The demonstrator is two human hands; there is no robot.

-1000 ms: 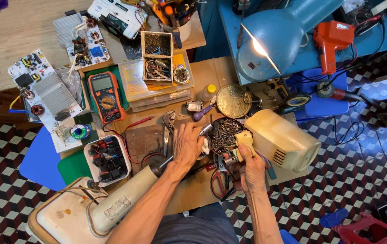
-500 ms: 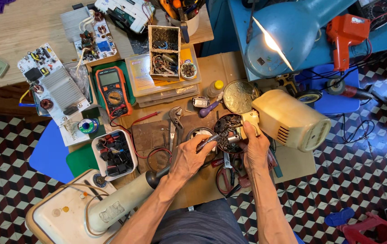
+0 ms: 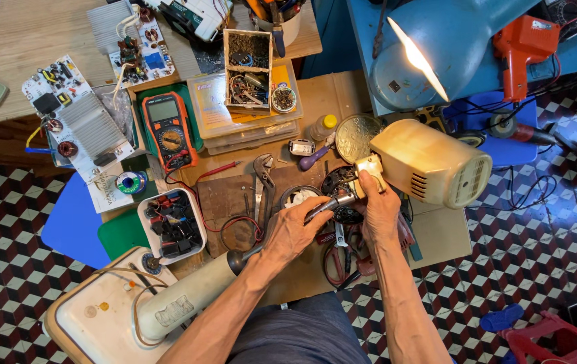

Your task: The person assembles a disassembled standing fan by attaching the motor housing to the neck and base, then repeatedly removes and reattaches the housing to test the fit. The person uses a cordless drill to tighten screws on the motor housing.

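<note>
Between both hands, over the middle of the cluttered wooden worktop (image 3: pixel 315 101), sits the work: a small cream part (image 3: pixel 371 166) at the near end of a cream motor housing (image 3: pixel 430 162). Right hand (image 3: pixel 379 209) closed around that part, thumb up along its side. Left hand (image 3: pixel 295 229) wrapped round a dark-handled tool (image 3: pixel 329 205), shaft angled up toward the cream part; tip seems to meet it, exact contact too small to tell.

Just beyond the fingers: a round dark unit (image 3: pixel 339 182) and a white-centred ring (image 3: pixel 298 195), both lying flat. Under the right wrist, red-handled pliers (image 3: pixel 336 253), partly hidden.

Left of the left hand:
- adjustable wrench (image 3: pixel 263 182) on a brown board
- white tub of black and red parts (image 3: pixel 172 222)
- orange multimeter (image 3: pixel 170 128), red lead trailing toward the board
- 2 bare circuit boards (image 3: pixel 76 121), farther out

Beyond the hands: wooden tray of 2 compartments with small hardware (image 3: pixel 248 67) on stacked clear boxes, round metal lid (image 3: pixel 357 135), small yellow-capped bottle (image 3: pixel 323 126). Lit blue desk lamp (image 3: pixel 437 47) above the housing. Orange tool (image 3: pixel 521 44) far right on a blue surface.

Near the left elbow: a long cream cylinder (image 3: pixel 187 303) across a white appliance casing (image 3: pixel 93 323).
</note>
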